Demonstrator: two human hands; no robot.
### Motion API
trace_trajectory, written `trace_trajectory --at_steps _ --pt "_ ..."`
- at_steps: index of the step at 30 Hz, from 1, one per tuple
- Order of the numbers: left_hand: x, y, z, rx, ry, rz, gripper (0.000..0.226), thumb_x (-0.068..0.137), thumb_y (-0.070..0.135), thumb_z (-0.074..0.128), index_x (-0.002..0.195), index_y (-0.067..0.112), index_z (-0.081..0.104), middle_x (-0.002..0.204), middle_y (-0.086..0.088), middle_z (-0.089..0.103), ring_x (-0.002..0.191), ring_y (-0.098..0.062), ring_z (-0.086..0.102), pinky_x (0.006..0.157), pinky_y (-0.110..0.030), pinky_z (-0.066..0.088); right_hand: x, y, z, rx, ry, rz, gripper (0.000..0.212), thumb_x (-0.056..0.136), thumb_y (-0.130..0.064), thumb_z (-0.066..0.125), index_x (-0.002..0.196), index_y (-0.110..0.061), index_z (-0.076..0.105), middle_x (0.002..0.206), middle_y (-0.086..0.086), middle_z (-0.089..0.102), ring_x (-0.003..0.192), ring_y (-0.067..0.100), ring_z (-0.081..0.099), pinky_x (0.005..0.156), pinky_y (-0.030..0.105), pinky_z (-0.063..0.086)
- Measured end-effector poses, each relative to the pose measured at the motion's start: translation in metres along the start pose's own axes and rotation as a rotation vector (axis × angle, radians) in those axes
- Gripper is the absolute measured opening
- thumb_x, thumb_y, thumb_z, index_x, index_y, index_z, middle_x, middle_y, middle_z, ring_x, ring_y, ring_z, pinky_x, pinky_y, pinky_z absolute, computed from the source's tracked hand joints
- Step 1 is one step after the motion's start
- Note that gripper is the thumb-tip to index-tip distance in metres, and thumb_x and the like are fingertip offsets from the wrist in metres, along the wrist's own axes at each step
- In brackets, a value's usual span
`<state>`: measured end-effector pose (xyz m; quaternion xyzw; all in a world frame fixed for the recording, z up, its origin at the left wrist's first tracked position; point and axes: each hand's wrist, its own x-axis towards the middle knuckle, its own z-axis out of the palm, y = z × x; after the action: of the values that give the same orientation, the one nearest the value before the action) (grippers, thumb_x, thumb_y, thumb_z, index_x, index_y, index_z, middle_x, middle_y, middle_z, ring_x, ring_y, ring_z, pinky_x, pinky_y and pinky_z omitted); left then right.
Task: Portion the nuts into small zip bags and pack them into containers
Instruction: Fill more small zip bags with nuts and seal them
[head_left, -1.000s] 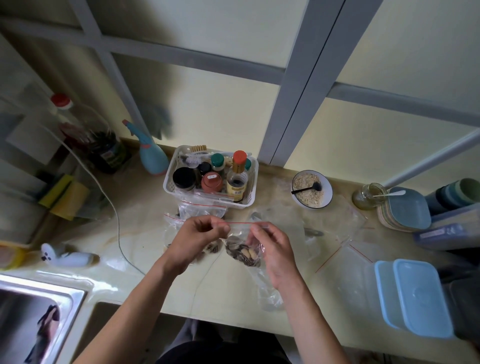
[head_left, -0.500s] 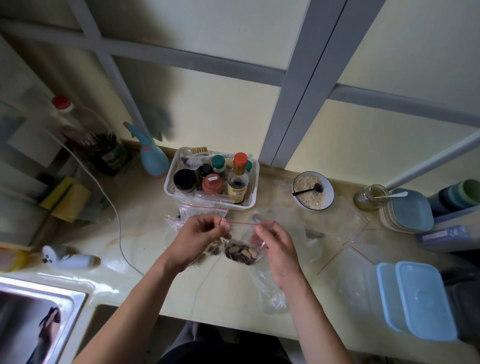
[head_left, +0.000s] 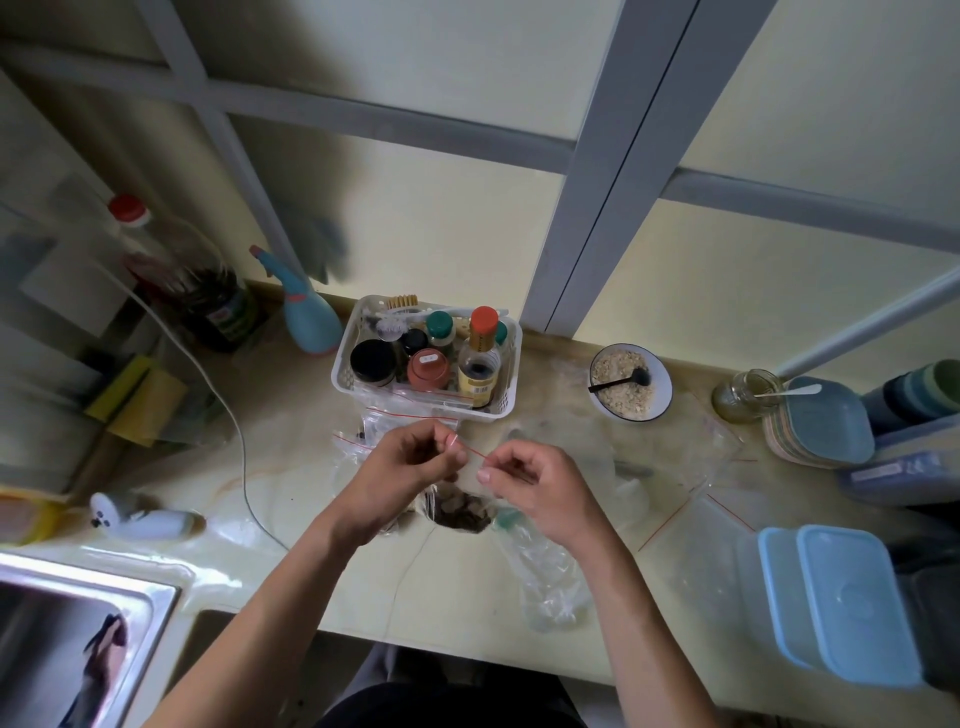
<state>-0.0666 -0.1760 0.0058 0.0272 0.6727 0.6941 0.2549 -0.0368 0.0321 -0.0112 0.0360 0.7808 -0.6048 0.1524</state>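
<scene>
A small clear zip bag (head_left: 462, 506) with brown nuts in its bottom hangs above the counter in both my hands. My left hand (head_left: 410, 467) pinches the red zip strip at its left end. My right hand (head_left: 530, 483) pinches the same strip a little to the right, so the two hands sit close together. More clear zip bags with red strips (head_left: 395, 415) lie behind the hands. Two light blue lidded containers (head_left: 836, 603) stand at the right, near the counter's front edge.
A white basket of jars and bottles (head_left: 506, 358) stands behind the hands. A white bowl (head_left: 667, 384) of oats with a black spoon sits to its right. Stacked lids (head_left: 826, 426) and a glass jar (head_left: 743, 397) lie far right. A steel sink (head_left: 78, 639) is at lower left, a crumpled plastic bag (head_left: 545, 582) at the counter's front.
My right hand has slid left along the red zip strip toward my left hand, and the bag's top has narrowed between them. The bag has stayed in place.
</scene>
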Motion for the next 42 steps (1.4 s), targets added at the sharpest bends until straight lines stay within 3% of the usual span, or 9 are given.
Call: trace_trajectory --at_steps 5,14,18,22,25,28,32,36,42 --pt "-0.002 -0.002 -0.005 0.078 -0.106 -0.012 0.019 0.093 0.013 0.071 0.105 -0.001 0.070 0.103 -0.029 0.067 0.092 -0.024 0.063 0.086 -0.036 0.049 -0.002 0.000 0.002 0.013 -0.036 -0.022 0.019 0.082 -0.038 0.076 0.083 -0.020 0.072 0.080 0.011 0.069 0.073 0.015 0.060 0.071 0.040 0.048" --pt "0.001 -0.011 0.001 0.135 -0.059 0.004 0.020 0.092 0.025 0.070 0.098 0.006 0.073 0.092 -0.031 0.064 0.078 -0.020 0.054 0.074 -0.037 0.042 -0.003 -0.002 0.005 0.070 -0.060 -0.028 0.014 0.089 -0.017 0.074 0.080 -0.011 0.065 0.071 -0.010 0.064 0.071 0.005 0.058 0.071 0.028 0.046" --pt "0.003 -0.017 0.003 0.189 -0.018 0.021 0.025 0.090 0.034 0.068 0.095 0.009 0.072 0.084 -0.031 0.060 0.071 -0.019 0.050 0.069 -0.037 0.040 -0.003 -0.003 0.008 -0.014 -0.004 -0.047 0.016 0.089 -0.019 0.073 0.077 -0.016 0.063 0.068 -0.010 0.058 0.066 0.007 0.052 0.066 0.029 0.043" --pt "0.004 -0.021 0.005 0.239 0.044 0.039 0.015 0.093 0.029 0.069 0.093 0.014 0.074 0.078 -0.022 0.065 0.066 -0.016 0.050 0.064 -0.035 0.041 -0.003 -0.005 0.008 -0.107 0.044 -0.076 0.018 0.089 -0.016 0.073 0.076 -0.019 0.062 0.067 -0.009 0.058 0.064 0.007 0.050 0.064 0.030 0.044" --pt "0.004 -0.021 0.004 0.220 0.059 0.052 0.019 0.091 0.033 0.070 0.094 0.014 0.074 0.087 -0.021 0.070 0.072 -0.025 0.059 0.070 -0.048 0.050 -0.002 -0.004 0.008 -0.113 0.052 -0.044 0.014 0.088 -0.023 0.075 0.079 -0.022 0.066 0.073 -0.007 0.065 0.069 0.007 0.057 0.068 0.032 0.050" --pt "0.005 -0.021 0.001 0.207 0.076 0.063 0.009 0.091 0.022 0.073 0.092 0.014 0.076 0.090 -0.017 0.073 0.085 -0.042 0.065 0.081 -0.054 0.052 -0.003 -0.002 0.004 -0.083 0.051 -0.013 0.008 0.088 -0.024 0.076 0.084 -0.024 0.068 0.081 -0.005 0.070 0.077 0.008 0.064 0.074 0.028 0.053" --pt "0.002 -0.018 -0.003 0.145 0.089 0.061 0.004 0.086 0.013 0.077 0.089 0.011 0.078 0.093 -0.012 0.076 0.092 -0.039 0.069 0.088 -0.054 0.052 -0.004 -0.002 0.000 -0.187 0.095 -0.054 0.010 0.089 -0.020 0.076 0.081 -0.021 0.068 0.078 -0.008 0.070 0.074 0.006 0.065 0.071 0.021 0.050" --pt "-0.001 -0.017 -0.004 0.081 0.056 0.074 0.017 0.083 0.017 0.081 0.097 0.008 0.076 0.096 -0.020 0.073 0.094 -0.047 0.065 0.087 -0.057 0.052 -0.004 -0.003 0.003 -0.204 0.103 -0.091 0.009 0.090 -0.018 0.074 0.083 -0.019 0.069 0.080 -0.006 0.070 0.078 0.011 0.067 0.076 0.030 0.055" --pt "0.001 -0.012 -0.001 0.168 0.011 0.034 0.015 0.083 0.021 0.081 0.094 0.010 0.077 0.090 -0.012 0.075 0.081 -0.022 0.067 0.077 -0.051 0.055 -0.005 -0.005 0.006 -0.205 0.070 -0.113 0.007 0.091 -0.017 0.072 0.084 -0.020 0.070 0.084 -0.007 0.071 0.083 0.010 0.069 0.080 0.028 0.056"
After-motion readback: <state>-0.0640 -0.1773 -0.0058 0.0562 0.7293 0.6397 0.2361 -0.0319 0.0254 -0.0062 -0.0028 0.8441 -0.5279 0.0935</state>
